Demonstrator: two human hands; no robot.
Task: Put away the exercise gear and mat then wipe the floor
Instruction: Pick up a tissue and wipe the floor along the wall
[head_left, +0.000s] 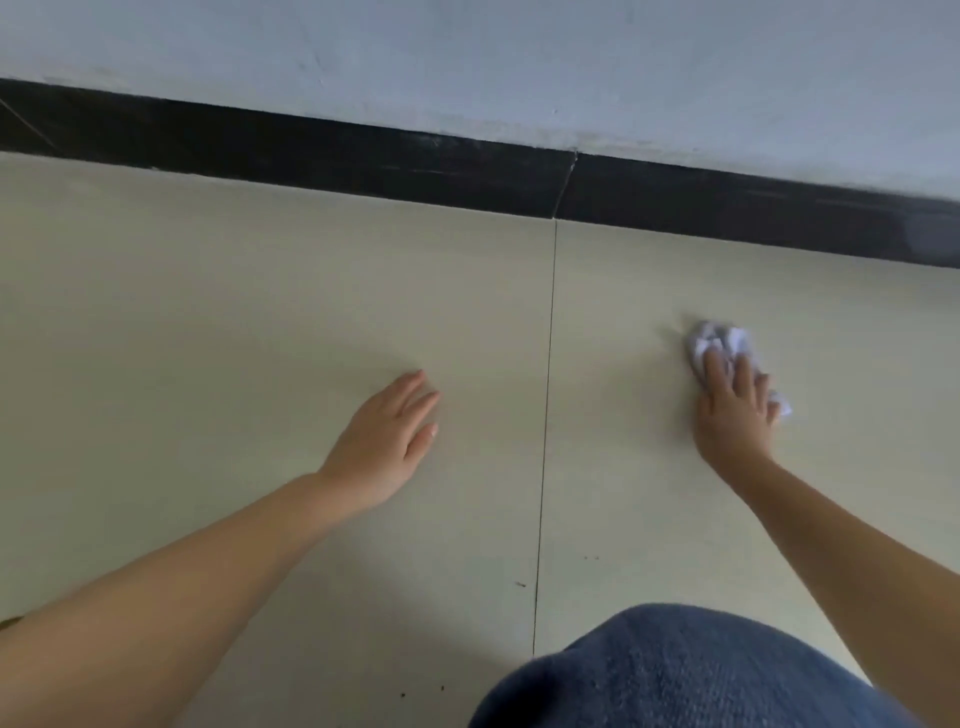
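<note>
Kneeling on pale tile, I press a crumpled white cloth (719, 340) to the floor (260, 312).

Nearest me, a denim-clad knee (675, 670); dark specks (521, 584) beside the grout line (545, 415). My left hand (382, 441) is flat, unclenched, holding nothing. My right hand (735, 410) lies on the cloth, fingers spread over it. Beyond, a black skirting (311, 150) meets the wall (467, 52).

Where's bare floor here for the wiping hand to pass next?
Bare tile runs between the left hand and the black skirting, and from the grout line across to the right hand pressing the white cloth. The knee crowds the near floor, where dark specks lie.
</note>
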